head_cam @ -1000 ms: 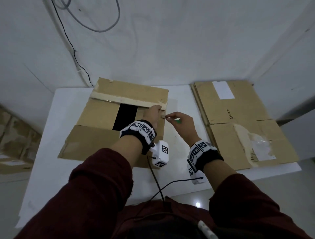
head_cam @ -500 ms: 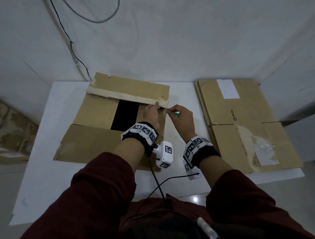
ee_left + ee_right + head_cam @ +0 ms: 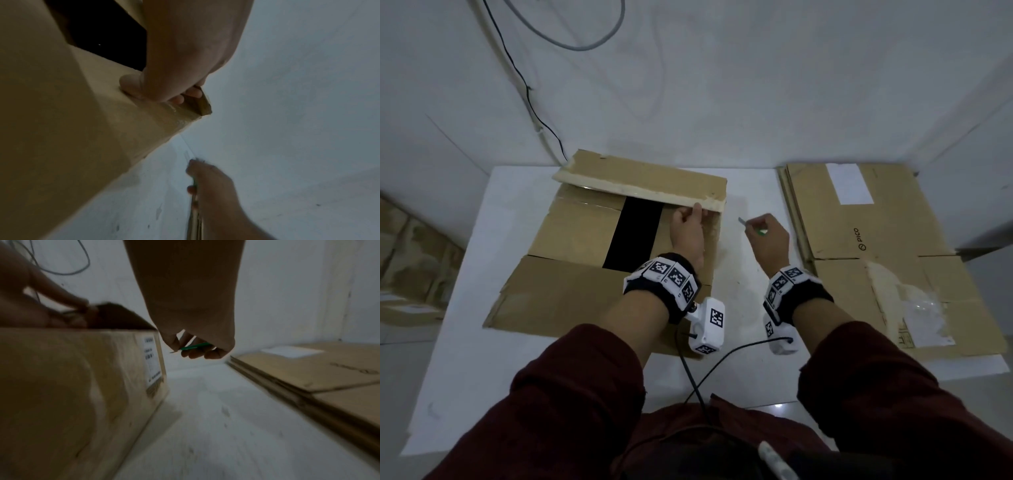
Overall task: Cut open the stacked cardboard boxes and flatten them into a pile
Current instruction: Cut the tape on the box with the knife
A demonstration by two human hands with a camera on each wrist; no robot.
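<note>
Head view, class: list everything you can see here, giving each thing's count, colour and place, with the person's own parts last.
Open box: one, brown, left half of the table, flaps spread.
Flattened cardboard pile: one stack, brown with white labels, right end of the table.
Cutter: one, green handle with a grey blade, over the table between box and pile.
Table: one, white, against the wall.
Cables: two, one black and one grey, on the wall behind.
Left hand: one, grips the far flap's edge.
Right hand: one, holds the cutter.
Sleeves: two, dark red, at the bottom.
</note>
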